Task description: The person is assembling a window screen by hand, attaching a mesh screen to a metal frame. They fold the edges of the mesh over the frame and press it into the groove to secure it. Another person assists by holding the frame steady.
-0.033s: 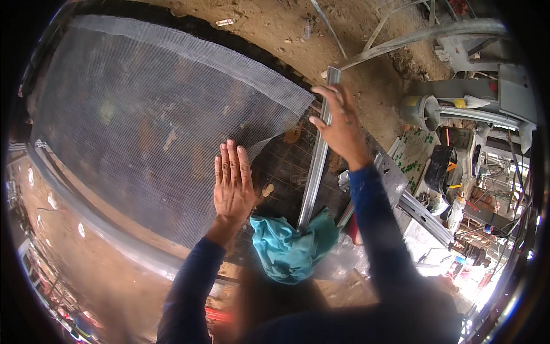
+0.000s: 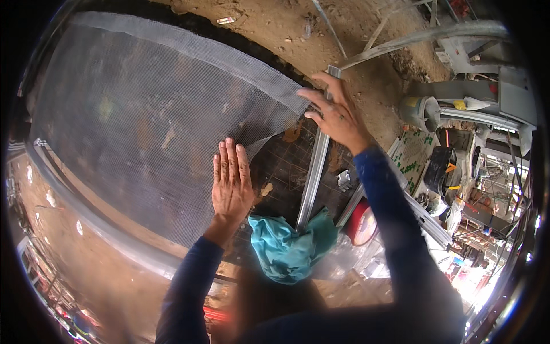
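A large sheet of grey mesh screen with a lighter border strip covers most of the dark tabletop. Flat on its right part lies my left hand, fingers stretched out together. My right hand is open, its fingers spread over a long silver metal profile. Its fingertips reach the mesh's far right corner; whether they touch it I cannot tell. The mesh edge is slightly lifted between the hands. A crumpled teal cloth lies over the profile's near end.
Right of the cloth sit a red-rimmed roll and a small metal block. A grey curved pipe runs along the near left side. At the right stand a bucket, metal bars and clutter. Bare dirt ground lies beyond the table.
My right hand has shifted left, from over the profile toward the mesh corner. With the right forearm moved, more of the red-rimmed roll shows. My left hand stays almost where it was.
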`<state>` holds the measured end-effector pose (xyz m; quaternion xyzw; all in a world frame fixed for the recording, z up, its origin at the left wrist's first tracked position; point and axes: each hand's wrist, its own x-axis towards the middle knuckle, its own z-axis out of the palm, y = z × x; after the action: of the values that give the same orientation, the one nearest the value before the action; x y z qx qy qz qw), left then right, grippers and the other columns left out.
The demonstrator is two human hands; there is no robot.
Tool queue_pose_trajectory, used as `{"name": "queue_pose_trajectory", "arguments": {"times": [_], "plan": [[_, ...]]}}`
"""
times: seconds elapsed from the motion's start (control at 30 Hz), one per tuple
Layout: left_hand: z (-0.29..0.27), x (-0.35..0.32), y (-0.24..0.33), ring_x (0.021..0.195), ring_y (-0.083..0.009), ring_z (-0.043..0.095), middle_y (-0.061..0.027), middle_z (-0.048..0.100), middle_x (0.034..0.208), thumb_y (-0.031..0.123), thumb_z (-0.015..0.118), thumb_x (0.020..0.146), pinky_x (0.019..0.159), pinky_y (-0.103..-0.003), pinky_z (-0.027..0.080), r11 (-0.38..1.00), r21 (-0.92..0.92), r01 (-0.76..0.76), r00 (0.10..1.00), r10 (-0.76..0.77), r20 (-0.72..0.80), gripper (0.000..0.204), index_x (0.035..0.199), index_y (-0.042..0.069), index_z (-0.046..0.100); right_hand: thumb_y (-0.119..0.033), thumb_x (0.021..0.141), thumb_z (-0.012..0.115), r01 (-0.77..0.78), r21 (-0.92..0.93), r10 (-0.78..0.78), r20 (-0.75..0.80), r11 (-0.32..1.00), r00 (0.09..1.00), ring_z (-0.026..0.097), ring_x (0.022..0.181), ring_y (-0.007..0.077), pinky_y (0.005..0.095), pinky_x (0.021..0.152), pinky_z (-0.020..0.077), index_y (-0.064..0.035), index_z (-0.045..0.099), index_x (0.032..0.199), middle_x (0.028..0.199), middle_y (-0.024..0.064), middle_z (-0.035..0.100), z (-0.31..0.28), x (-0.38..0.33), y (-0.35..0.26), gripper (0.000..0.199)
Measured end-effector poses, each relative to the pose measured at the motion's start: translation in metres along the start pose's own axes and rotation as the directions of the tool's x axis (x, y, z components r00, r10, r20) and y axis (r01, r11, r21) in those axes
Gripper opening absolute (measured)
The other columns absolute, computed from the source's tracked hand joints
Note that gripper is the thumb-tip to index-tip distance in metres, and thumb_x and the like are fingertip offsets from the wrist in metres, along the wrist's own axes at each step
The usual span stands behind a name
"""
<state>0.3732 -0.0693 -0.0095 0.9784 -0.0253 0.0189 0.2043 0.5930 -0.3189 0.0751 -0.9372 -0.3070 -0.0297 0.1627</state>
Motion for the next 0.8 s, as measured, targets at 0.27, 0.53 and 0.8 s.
{"name": "queue_pose_trajectory", "arguments": {"times": [0.27,0.53,0.8], "plan": [[0.004,0.000,-0.001,0.169,-0.0520,0.025,-0.0372,0.024,0.181,0.006,0.053,0.110,0.139,-0.061,0.022,1.000,-0.012,0.009,0.999,-0.009,-0.031,0.074,0.175,-0.009,0.020,-0.016,0.097,0.077,0.742,0.004,-0.724,0.222,0.670,0.653,0.066,0.126,0.0214,0.0383,0.103,0.0645,-0.0246,0.081,0.128,0.138,-0.0049,0.071,0.012,0.075,0.059,0.033],[0.001,0.002,-0.002,0.170,-0.0517,0.025,-0.0370,0.024,0.180,0.010,0.054,0.110,0.140,-0.061,0.021,0.999,0.035,0.009,1.000,-0.009,-0.003,0.074,0.173,-0.012,0.022,-0.013,0.100,0.070,0.669,0.193,-0.660,0.493,0.718,0.567,0.070,0.121,0.0233,0.0381,0.108,0.0598,-0.0121,0.085,0.115,0.127,0.0010,0.077,0.016,0.120,0.055,0.022],[-0.016,0.005,0.001,0.165,-0.0501,0.034,-0.0347,0.037,0.175,0.036,0.054,0.117,0.135,-0.061,0.029,0.960,-0.265,0.085,0.991,-0.109,-0.076,0.080,0.173,-0.012,0.023,-0.022,0.102,0.072,0.392,0.445,-0.590,0.534,0.805,0.605,0.074,0.109,0.0288,0.0449,0.101,0.0594,-0.0063,0.081,0.112,0.114,0.0086,0.082,0.021,0.144,0.048,0.021]]}}
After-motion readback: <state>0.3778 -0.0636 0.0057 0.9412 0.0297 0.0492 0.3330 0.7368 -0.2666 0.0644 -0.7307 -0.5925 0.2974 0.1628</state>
